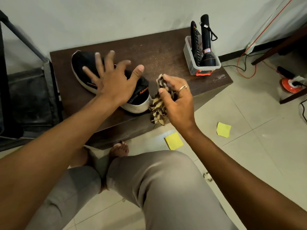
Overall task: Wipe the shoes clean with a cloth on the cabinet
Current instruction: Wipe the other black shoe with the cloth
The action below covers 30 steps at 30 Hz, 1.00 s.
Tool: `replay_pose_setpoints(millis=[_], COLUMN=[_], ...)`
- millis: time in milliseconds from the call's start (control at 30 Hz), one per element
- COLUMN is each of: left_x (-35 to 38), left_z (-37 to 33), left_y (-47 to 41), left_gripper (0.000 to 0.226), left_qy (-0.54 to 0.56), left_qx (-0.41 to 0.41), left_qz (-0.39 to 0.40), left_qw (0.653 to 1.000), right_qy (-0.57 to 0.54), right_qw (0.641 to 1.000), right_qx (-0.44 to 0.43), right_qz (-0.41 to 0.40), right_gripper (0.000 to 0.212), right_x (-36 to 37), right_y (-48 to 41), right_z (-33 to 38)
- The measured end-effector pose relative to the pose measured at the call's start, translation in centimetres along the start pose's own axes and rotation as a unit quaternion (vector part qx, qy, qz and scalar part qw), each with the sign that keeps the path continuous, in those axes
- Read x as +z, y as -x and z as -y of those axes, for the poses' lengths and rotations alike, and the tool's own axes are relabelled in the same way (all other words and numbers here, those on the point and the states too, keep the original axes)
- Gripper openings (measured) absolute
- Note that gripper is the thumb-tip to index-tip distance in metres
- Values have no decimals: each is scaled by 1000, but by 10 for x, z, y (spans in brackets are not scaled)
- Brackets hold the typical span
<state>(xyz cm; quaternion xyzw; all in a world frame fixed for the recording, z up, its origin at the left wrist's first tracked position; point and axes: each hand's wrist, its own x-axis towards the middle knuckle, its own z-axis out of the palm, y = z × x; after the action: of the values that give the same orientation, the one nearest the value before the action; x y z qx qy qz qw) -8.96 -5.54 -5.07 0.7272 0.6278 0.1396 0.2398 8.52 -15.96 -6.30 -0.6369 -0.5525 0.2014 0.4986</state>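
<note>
Two knees (157, 171), two hands (113, 83) (178, 103), one shoe (77, 62), one gripped cloth (157, 106).

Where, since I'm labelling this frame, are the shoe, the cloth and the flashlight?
shoe (77, 61): head view, on its black toe upper.
cloth (157, 107): head view, on its patterned hanging folds.
flashlight (206, 40): head view, on its black barrel.

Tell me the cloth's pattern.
The cloth in the right hand has dark brown and cream blotches; head view.
</note>
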Motion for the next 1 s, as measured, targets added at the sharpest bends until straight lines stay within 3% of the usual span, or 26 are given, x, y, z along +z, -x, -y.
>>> replay_pose_setpoints(millis=[67, 167, 267, 433, 533, 600, 767, 933, 1000], left_x=[-2, 1, 0, -5, -5, -5, 5, 3, 2], left_z=[-16, -17, -3, 16, 31, 40, 48, 42, 42], left_y=[2, -2, -7, -10, -12, -12, -10, -5, -5], left_gripper=[84, 91, 89, 92, 94, 92, 74, 64, 63], left_qy=[51, 125, 151, 182, 225, 261, 273, 264, 266], left_qx=[-109, -161, -151, -117, -100, -84, -30, -45, -40], left_qz=[36, 54, 31, 63, 79, 75, 46, 48, 46], left_qw=[992, 978, 976, 974, 966, 959, 961, 962, 962], right_qy=[-78, -123, -138, -42, -89, -104, -104, -135, -150], right_qw=[990, 977, 977, 971, 988, 989, 982, 962, 960], right_qx=[118, 164, 140, 50, 61, 60, 40, 105, 94], right_qz=[10, 56, 84, 229, 112, 81, 150, 214, 217], right_gripper=[34, 24, 20, 13, 16, 18, 21, 16, 14], right_x=[9, 30, 36, 22, 29, 44, 54, 39, 39], right_y=[-9, -10, 1, 6, -1, -3, 2, -8, -2], right_z=[1, 8, 10, -1, -4, 2, 5, 9, 12])
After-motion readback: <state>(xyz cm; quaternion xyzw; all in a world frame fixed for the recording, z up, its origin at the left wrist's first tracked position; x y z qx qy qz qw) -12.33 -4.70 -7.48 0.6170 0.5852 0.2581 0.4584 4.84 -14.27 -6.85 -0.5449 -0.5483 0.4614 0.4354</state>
